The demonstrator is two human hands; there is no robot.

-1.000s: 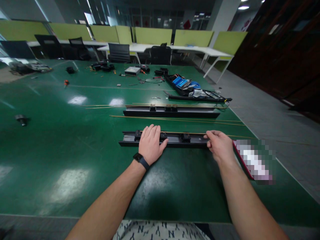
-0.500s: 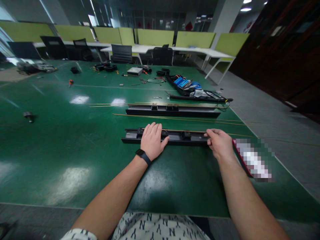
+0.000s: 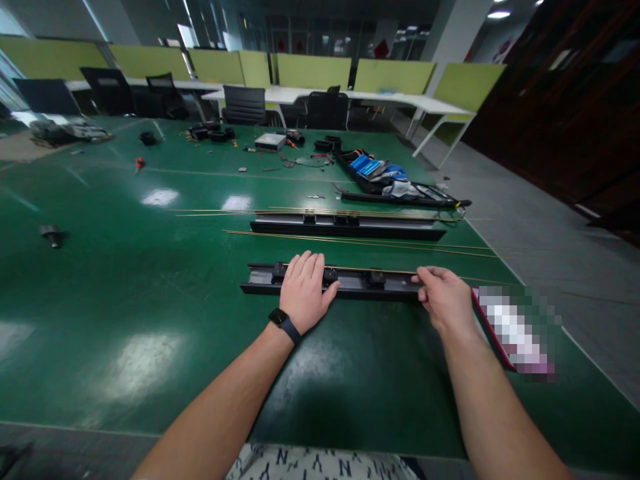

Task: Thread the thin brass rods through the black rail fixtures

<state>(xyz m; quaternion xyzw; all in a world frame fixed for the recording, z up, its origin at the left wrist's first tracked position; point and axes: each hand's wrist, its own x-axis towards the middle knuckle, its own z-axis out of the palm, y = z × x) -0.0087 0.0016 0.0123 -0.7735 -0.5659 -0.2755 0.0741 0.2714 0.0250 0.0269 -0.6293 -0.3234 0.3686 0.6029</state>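
A black metal channel rail (image 3: 395,294) lies crosswise in front of me, with small black blocks (image 3: 376,279) set inside it. My left hand (image 3: 305,297) rests palm down over the left half of the rail, fingers stretched out across a block. At the rail's right end, my right hand (image 3: 447,300) pinches a thin brass-coloured rod (image 3: 355,269) between thumb and fingers. The rod runs along the rail's far side, over the blocks, and passes under my left hand, where part of it is hidden. Its other end sticks out to the right.
A second black rail (image 3: 400,231) with thin rods lies beyond, and loose rods (image 3: 310,239) lie between the two. A pixelated flat item (image 3: 515,333) is at right. Farther off are a black bag (image 3: 350,170), a white box (image 3: 271,141) and a small metal part (image 3: 51,235).
The view has shifted slightly, so the rail and hands appear a little lower. Both hands keep their places on the rail and rod.
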